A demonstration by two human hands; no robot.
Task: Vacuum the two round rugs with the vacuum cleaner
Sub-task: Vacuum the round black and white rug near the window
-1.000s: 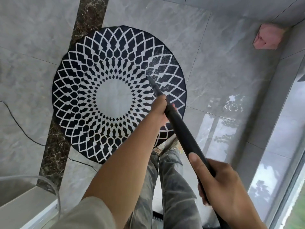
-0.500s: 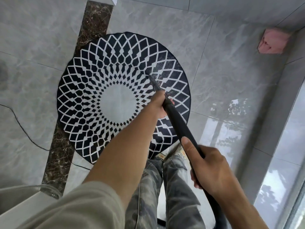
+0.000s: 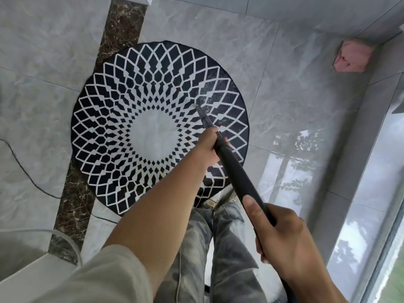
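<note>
A round black rug [image 3: 122,119] with a white diamond lattice and pale centre lies on the grey tile floor. A black vacuum wand [image 3: 231,169] slants from lower right up to its narrow nozzle tip [image 3: 199,109], which touches the rug right of the pale centre. My left hand [image 3: 207,147] grips the wand low, near the nozzle. My right hand [image 3: 282,235] grips it higher up, thumb laid along the tube. Only one rug is in view.
A thin black cord [image 3: 26,173] runs over the tiles at left. A pink cloth [image 3: 354,56] lies in the far right corner by a raised ledge. A glass window [image 3: 371,226] lines the right side. My legs [image 3: 218,248] stand at the rug's near edge.
The nozzle tip has slid a little across the rug's right part toward the pale centre. Both hands keep their grip. The view has shifted, so the rug sits lower in frame.
</note>
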